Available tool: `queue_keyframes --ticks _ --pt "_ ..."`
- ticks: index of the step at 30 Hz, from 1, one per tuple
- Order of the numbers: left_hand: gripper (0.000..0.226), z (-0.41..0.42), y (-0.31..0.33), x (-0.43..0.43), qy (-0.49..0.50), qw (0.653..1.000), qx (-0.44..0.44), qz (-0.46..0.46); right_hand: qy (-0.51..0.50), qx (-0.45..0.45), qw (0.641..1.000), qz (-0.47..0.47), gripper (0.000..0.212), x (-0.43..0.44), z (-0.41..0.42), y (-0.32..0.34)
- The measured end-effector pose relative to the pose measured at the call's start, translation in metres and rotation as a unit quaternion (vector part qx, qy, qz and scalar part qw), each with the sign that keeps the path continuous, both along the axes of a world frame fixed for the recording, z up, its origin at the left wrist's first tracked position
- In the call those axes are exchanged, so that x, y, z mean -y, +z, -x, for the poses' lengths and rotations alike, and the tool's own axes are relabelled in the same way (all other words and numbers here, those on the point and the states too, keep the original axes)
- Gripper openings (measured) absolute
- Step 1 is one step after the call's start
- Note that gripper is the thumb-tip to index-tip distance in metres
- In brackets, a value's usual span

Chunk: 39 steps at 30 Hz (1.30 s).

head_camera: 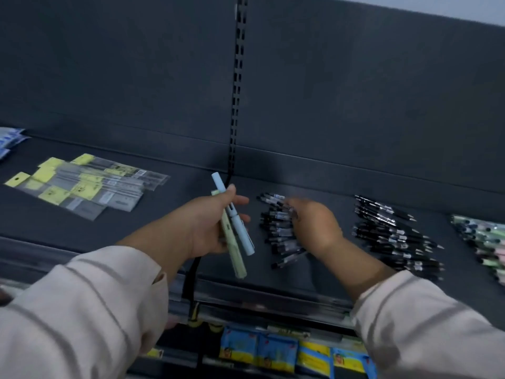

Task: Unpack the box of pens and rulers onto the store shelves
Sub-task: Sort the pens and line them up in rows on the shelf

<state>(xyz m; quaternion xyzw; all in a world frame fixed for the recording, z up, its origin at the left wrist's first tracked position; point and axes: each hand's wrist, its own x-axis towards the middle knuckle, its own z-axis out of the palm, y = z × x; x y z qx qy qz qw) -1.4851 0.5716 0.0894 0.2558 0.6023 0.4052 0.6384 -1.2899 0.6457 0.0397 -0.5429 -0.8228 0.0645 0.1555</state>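
Left hand point(203, 228) fingers curled round two pens, pale blue pen point(238, 228) and pale green pen point(236, 258), above dark shelf point(153, 225). Right hand point(314, 222) blurred over black pen pile point(277, 231) on shelf; finger state cannot tell. Packaged rulers point(87, 184) lie at shelf's left.

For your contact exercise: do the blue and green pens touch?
Touching. Head view: blue pen lies flush against green pen, no gap, both gripped by left hand.
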Motion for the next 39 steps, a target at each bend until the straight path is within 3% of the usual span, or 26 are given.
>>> queue_keyframes --ticks 4,8,10,13,16,18,21,24,28,31,36,39 --pt "0.042 0.000 0.000 0.003 0.003 0.999 0.036 -0.009 0.024 0.085 0.996 -0.031 0.023 -0.011 0.006 -0.023" --pt "0.042 -0.006 0.004 0.007 0.011 0.999 0.032 -0.019 0.046 0.093 0.992 0.075 0.067 -0.011 0.005 -0.029" --pt "0.041 -0.011 0.006 0.007 0.012 0.999 0.024 -0.022 0.057 0.097 0.990 0.086 0.073 -0.009 0.004 -0.024" --pt "0.036 -0.022 0.010 0.005 0.010 0.999 -0.009 -0.038 0.053 -0.001 0.998 0.039 0.059 -0.008 0.003 -0.003" --pt "0.032 -0.039 0.012 0.000 -0.005 0.988 -0.122 -0.098 0.055 -0.219 0.971 0.077 0.035 0.004 -0.001 0.033" --pt "0.028 -0.053 0.011 -0.004 -0.045 0.959 -0.236 -0.153 0.072 -0.363 0.915 0.162 0.021 0.016 -0.006 0.056" --pt "0.027 -0.071 0.006 -0.012 -0.116 0.867 -0.436 -0.213 0.069 -0.437 0.862 0.248 0.020 0.029 -0.018 0.074" --pt "0.025 -0.089 0.007 -0.016 -0.142 0.779 -0.558 -0.247 0.063 -0.446 0.851 0.270 0.009 0.031 -0.035 0.074" --pt "0.026 -0.118 0.009 -0.023 -0.151 0.707 -0.635 -0.272 0.040 -0.462 0.839 0.286 0.012 0.028 -0.064 0.067" --pt "0.025 -0.142 0.007 -0.029 -0.159 0.687 -0.645 -0.295 0.046 -0.494 0.814 0.302 0.012 0.024 -0.084 0.064" --pt "0.026 -0.170 0.013 -0.040 -0.175 0.721 -0.606 -0.286 0.028 -0.510 0.801 0.313 0.008 0.008 -0.131 0.060" --pt "0.023 -0.182 0.013 -0.047 -0.189 0.695 -0.634 -0.280 0.019 -0.526 0.786 0.325 0.010 0.002 -0.156 0.059"
